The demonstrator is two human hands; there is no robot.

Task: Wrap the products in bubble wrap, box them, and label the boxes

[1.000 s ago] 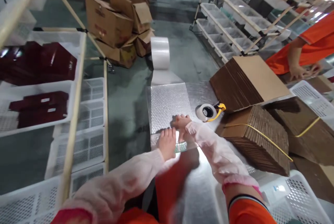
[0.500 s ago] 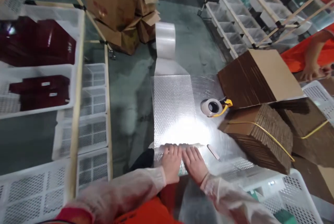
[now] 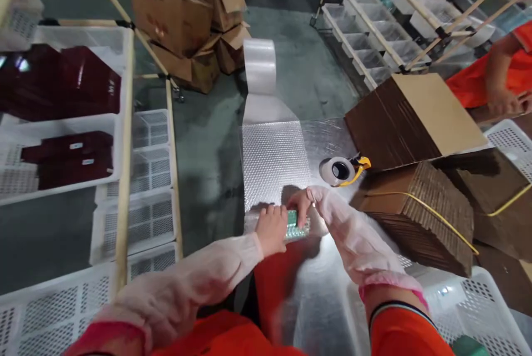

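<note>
We seem to be wrapping the green item point(image 3: 292, 218) at the near end of the bubble wrap point(image 3: 274, 159); our left hand's point(image 3: 271, 230) fingers lie together, our right hand's point(image 3: 300, 205) bend over it, grips unclear; next calls for snug rolling.

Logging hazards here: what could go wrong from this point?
The green item at the left hand and right hand looks partly uncovered; it might slip. The bubble wrap runs unbroken toward its roll, so a tug could skew it. The tape dispenser lies near the right sleeve and might get knocked.
</note>
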